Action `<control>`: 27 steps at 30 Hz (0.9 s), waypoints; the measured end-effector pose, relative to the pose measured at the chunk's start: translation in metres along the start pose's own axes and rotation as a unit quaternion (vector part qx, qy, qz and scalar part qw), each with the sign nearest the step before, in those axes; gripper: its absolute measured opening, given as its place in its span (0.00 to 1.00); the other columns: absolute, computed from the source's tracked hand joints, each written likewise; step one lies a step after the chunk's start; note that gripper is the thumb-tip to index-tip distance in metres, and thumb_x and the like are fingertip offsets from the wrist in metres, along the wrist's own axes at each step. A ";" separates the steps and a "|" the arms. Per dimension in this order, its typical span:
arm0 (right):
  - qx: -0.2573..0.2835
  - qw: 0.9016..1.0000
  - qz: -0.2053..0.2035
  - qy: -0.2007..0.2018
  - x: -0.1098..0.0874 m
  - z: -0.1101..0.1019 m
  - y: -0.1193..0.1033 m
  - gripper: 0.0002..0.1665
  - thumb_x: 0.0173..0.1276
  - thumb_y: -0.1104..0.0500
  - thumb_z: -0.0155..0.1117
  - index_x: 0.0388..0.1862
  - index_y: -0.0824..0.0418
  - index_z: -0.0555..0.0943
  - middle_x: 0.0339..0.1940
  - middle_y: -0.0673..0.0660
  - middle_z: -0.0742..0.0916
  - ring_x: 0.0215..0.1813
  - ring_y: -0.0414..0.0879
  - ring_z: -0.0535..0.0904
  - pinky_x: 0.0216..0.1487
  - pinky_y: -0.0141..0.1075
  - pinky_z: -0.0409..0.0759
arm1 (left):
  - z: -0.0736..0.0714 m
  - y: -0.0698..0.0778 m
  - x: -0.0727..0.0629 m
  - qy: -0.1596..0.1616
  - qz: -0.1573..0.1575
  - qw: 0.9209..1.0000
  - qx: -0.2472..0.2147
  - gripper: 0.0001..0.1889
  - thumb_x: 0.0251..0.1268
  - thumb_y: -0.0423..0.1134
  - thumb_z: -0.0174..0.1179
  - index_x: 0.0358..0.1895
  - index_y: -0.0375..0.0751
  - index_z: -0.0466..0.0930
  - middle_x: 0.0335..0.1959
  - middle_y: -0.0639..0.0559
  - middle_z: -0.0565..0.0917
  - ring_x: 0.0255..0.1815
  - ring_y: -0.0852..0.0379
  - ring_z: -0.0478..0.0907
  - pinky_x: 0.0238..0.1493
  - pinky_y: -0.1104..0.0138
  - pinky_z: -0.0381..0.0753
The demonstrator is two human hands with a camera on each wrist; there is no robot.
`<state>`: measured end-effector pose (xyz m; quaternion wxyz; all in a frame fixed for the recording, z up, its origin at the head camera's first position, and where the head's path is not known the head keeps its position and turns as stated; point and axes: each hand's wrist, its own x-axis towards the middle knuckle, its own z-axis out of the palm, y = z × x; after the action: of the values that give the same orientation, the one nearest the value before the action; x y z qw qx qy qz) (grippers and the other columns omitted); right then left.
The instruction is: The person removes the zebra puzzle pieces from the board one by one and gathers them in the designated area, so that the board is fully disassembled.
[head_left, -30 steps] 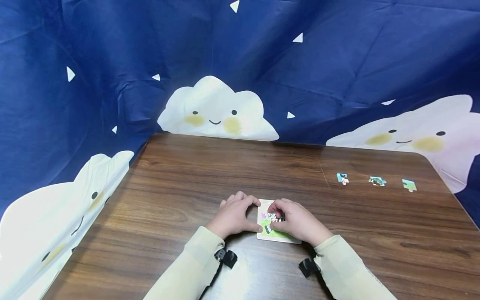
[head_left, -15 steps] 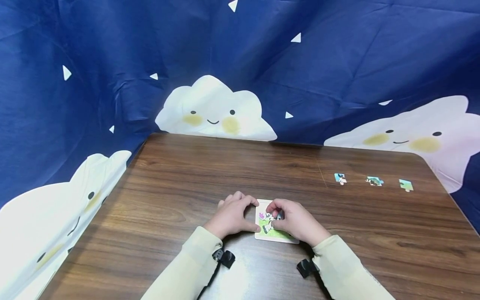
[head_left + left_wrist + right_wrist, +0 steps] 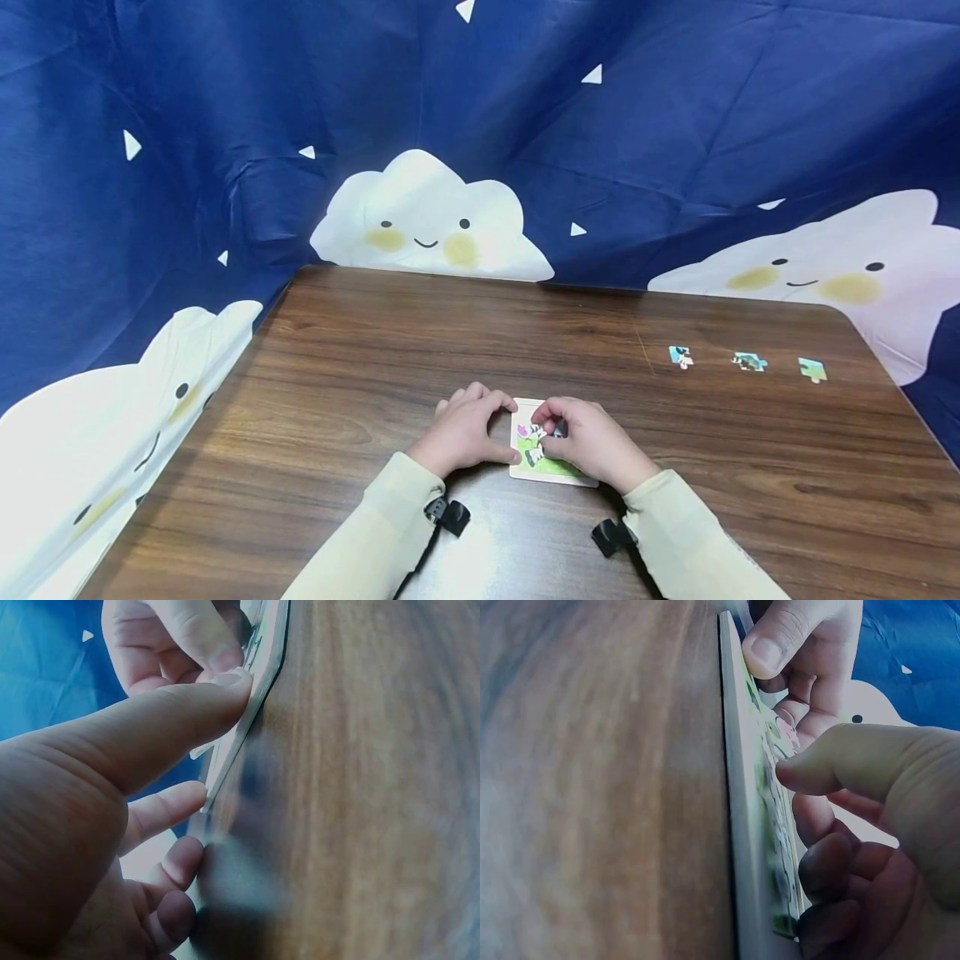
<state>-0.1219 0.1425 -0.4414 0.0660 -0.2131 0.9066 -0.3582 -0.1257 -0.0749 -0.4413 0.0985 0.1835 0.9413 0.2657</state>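
A small pale-rimmed puzzle board (image 3: pixel 547 478) with a green, zebra-like picture lies flat on the wooden table in front of the person. My left hand (image 3: pixel 467 432) holds its left edge, thumb at the near corner and index fingertip at the far one; in the left wrist view the thumb (image 3: pixel 187 712) lies over the rim. From the right, my right hand (image 3: pixel 596 442) reaches over the board. Its thumb and index finger pinch a black-and-white puzzle piece (image 3: pixel 535 456) over the picture, partly hidden by the fingers. In the right wrist view, the board's side edge (image 3: pixel 739 787) shows beneath the fingertips.
Three loose jigsaw pieces lie in a row at the far right of the table: a blue-and-white one (image 3: pixel 681 357), a dark-and-blue one (image 3: pixel 749 362) and a green one (image 3: pixel 812 370). A blue curtain (image 3: pixel 450 83) with cloud prints hangs behind the table.
Under the right fingers, the black-and-white piece has shifted and turned slightly on the board. The left hand keeps its place at the board's edge. The whole view has moved a little.
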 end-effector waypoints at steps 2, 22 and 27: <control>0.001 1.000 0.000 0.004 0.000 0.000 0.000 0.12 0.55 0.66 0.67 0.38 0.54 0.83 0.29 0.44 0.81 0.27 0.36 0.71 0.31 0.32 0.71 | 0.000 0.001 0.000 0.000 -0.002 1.000 0.002 0.34 0.41 0.57 0.78 0.57 0.58 0.79 0.48 0.55 0.74 0.47 0.54 0.69 0.45 0.58 0.62; 0.012 0.999 -0.024 0.027 -0.004 -0.011 0.005 0.12 0.57 0.67 0.66 0.40 0.57 0.84 0.30 0.47 0.79 0.33 0.41 0.73 0.36 0.33 0.72 | -0.001 0.005 -0.001 -0.009 -0.015 1.000 0.019 0.36 0.40 0.57 0.76 0.59 0.58 0.78 0.49 0.54 0.74 0.47 0.54 0.68 0.45 0.58 0.63; 0.026 0.999 -0.014 0.037 -0.005 -0.020 0.017 0.12 0.58 0.68 0.67 0.41 0.59 0.85 0.29 0.47 0.78 0.32 0.41 0.73 0.35 0.32 0.71 | 0.000 0.004 -0.001 -0.015 -0.017 1.000 0.019 0.37 0.40 0.56 0.76 0.60 0.57 0.77 0.50 0.54 0.74 0.47 0.54 0.67 0.45 0.58 0.63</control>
<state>-0.1288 0.1681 -0.4388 0.0335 -0.2104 0.8958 -0.3901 -0.1240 -0.0721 -0.4386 0.1131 0.1737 0.9476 0.2432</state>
